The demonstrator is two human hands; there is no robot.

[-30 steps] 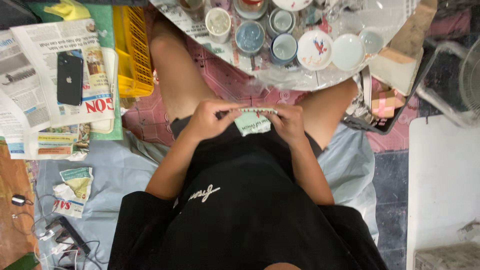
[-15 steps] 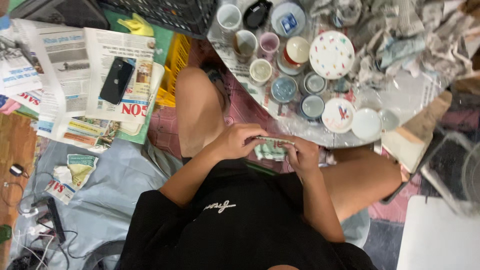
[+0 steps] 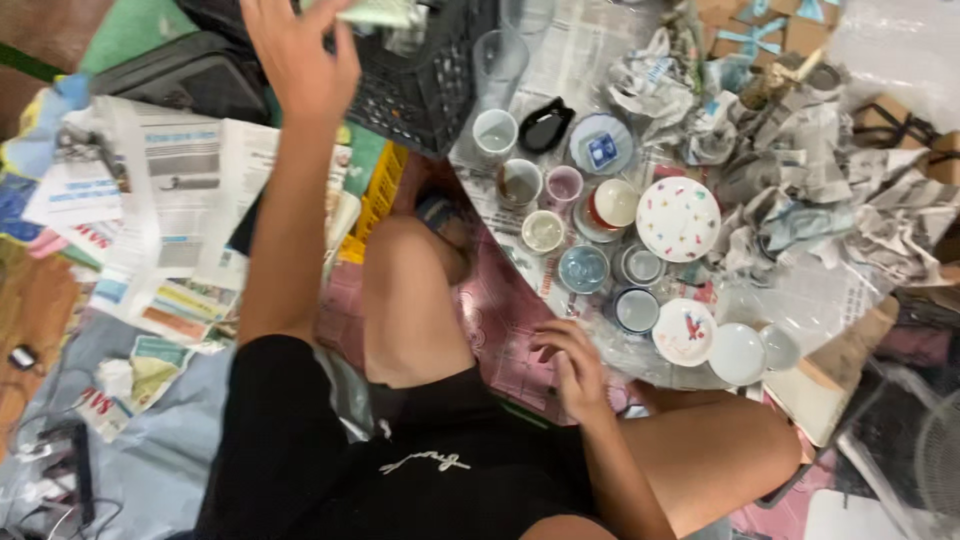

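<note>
The person is sitting on the floor with bare knees apart, looking down at a low round table (image 3: 640,365) crowded with small ceramic pieces. The left hand (image 3: 300,50) is reaching far up and away from the body, fingers spread, with a pale folded piece of paper (image 3: 375,12) pinched at its fingertips right at the top edge of the view; how firmly it is gripping cannot be told, since the paper is partly cut off there. That paper is hanging over the dark plastic crate (image 3: 420,80) standing beyond the left knee. The right hand (image 3: 572,365) is resting low, close to the lap, with fingers curled loosely and holding nothing, its fingertips just beside the near rim of the table. The 2 hands are well apart.

On the table, a white dotted plate (image 3: 678,218) is lying near the middle, with a pale blue cup (image 3: 584,268) and a white cup (image 3: 494,132) to its left and a small white saucer with red marks (image 3: 685,331) nearer the right hand. Crumpled newspaper wrappings (image 3: 800,200) are piling up across the far right side of the table. On the floor to the left, flat newspapers (image 3: 180,200) are spreading out under the raised left arm, beside a yellow crate (image 3: 378,195).
</note>
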